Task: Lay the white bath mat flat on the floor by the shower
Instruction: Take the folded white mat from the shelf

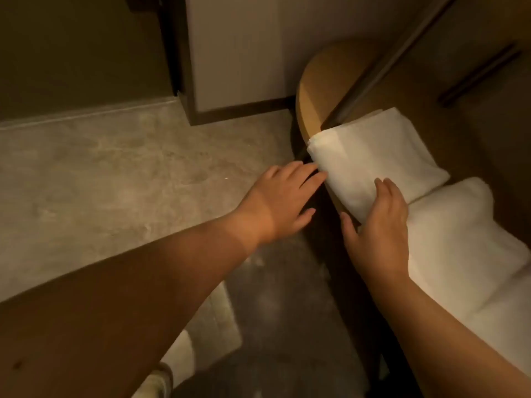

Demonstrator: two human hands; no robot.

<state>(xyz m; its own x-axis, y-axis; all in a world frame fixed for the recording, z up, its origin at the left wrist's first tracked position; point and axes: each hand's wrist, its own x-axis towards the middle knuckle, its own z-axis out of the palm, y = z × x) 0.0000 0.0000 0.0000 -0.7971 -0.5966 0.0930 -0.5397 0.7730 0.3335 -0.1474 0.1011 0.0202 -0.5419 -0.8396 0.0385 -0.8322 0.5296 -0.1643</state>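
A folded white bath mat [370, 156] lies on a rounded wooden shelf [319, 90] at the right, its near corner hanging over the shelf edge. My right hand [379, 222] rests on the mat's near edge, fingers curled over the cloth and thumb below it. My left hand [281, 199] reaches in from the left with fingers spread, fingertips touching the mat's left edge. I cannot tell whether the left fingers grip the cloth.
A second, thicker folded white towel [465, 242] sits on the shelf just right of the mat. A dark metal post [382, 67] rises from the shelf behind it. Grey stone floor [115, 173] spreads to the left. A white wall panel [230, 53] with dark base stands behind.
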